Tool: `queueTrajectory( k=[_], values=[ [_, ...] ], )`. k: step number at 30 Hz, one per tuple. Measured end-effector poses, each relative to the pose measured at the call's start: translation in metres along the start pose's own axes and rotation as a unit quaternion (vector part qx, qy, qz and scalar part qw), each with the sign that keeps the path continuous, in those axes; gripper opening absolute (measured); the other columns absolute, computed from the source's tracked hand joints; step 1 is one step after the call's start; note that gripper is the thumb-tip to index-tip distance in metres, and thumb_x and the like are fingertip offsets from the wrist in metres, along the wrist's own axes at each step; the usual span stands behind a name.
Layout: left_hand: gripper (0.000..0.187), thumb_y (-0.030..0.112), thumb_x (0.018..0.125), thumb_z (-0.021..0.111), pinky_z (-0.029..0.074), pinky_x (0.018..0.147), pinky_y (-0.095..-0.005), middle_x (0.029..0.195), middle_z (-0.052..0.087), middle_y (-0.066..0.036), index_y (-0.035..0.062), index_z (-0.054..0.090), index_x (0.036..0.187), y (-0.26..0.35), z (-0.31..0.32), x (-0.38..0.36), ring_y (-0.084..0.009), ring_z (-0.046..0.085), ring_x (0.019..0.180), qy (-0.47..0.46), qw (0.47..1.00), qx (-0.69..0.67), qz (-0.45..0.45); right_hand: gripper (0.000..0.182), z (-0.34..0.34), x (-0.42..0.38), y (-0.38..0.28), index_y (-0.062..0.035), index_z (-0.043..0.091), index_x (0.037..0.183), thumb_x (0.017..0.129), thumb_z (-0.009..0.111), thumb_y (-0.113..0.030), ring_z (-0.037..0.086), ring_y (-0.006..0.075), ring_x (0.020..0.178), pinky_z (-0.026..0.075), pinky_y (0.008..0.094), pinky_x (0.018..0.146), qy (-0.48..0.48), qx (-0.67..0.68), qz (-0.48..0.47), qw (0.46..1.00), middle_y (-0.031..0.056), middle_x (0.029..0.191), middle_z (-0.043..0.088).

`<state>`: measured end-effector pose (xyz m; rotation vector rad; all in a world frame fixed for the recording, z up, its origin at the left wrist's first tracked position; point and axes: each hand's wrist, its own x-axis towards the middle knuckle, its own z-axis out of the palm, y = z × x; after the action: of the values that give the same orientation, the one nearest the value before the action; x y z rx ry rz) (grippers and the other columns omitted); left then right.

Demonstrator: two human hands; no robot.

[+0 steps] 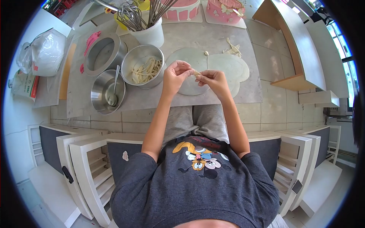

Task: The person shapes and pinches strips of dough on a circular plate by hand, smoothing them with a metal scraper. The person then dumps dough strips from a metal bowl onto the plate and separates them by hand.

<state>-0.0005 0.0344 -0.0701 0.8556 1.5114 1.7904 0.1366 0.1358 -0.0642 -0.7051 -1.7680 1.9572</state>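
My left hand (176,77) and my right hand (214,82) meet above the table, fingertips pinched on a small pale strip (196,73) that looks like dough. Below them lie a round grey-green mat (186,57) and, on the right, a cloud-shaped one (228,70). Left of my left hand stands a metal bowl (131,57) with a heap of similar pale strips (148,71) in it. A small pale bit (206,53) rests where the mats meet. Farther right, a loose pile of pale scraps (232,48) sits at the cloud mat's far edge.
A second metal bowl (99,85) holds a spoon (114,91); a ring-shaped metal pan (91,62) stands behind it. At the back are a white tub (152,36) of whisks (131,15) and pink decorated cakes (224,13). A plastic bag (47,51) lies far left.
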Motion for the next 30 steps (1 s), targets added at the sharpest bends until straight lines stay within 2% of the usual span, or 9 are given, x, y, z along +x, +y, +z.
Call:
queueTrajectory(
  k=[7, 20, 30],
  values=[
    [0.020, -0.002, 0.075, 0.066, 0.051, 0.069, -0.0217, 0.081, 0.066, -0.012, -0.0029, 0.057, 0.092, 0.020, -0.002, 0.001, -0.0127, 0.063, 0.076, 0.009, 1.000, -0.020, -0.001, 0.023, -0.004, -0.006, -0.018, 0.0097, 0.062, 0.091, 0.082, 0.063, -0.012, 0.064, 0.0178, 0.065, 0.054, 0.0249, 0.062, -0.006, 0.045, 0.018, 0.999, 0.0152, 0.075, 0.065],
    [0.019, -0.003, 0.075, 0.066, 0.052, 0.071, -0.0225, 0.081, 0.066, -0.015, -0.0058, 0.057, 0.092, 0.027, 0.001, 0.002, -0.0161, 0.065, 0.076, 0.018, 1.000, -0.004, -0.013, 0.023, -0.015, -0.014, -0.027, 0.0089, 0.062, 0.091, 0.083, 0.062, -0.013, 0.065, 0.0179, 0.066, 0.053, 0.0248, 0.063, 0.000, 0.059, 0.025, 0.998, 0.0153, 0.075, 0.065],
    [0.019, -0.001, 0.078, 0.063, 0.054, 0.069, -0.0237, 0.084, 0.066, -0.017, -0.0081, 0.057, 0.095, 0.029, -0.002, 0.002, -0.0174, 0.066, 0.076, 0.019, 1.000, -0.001, -0.011, 0.024, -0.021, -0.015, -0.027, 0.0091, 0.061, 0.097, 0.085, 0.059, -0.011, 0.065, 0.0169, 0.069, 0.054, 0.0245, 0.067, 0.000, 0.060, 0.026, 0.998, 0.0151, 0.078, 0.065]
  ],
)
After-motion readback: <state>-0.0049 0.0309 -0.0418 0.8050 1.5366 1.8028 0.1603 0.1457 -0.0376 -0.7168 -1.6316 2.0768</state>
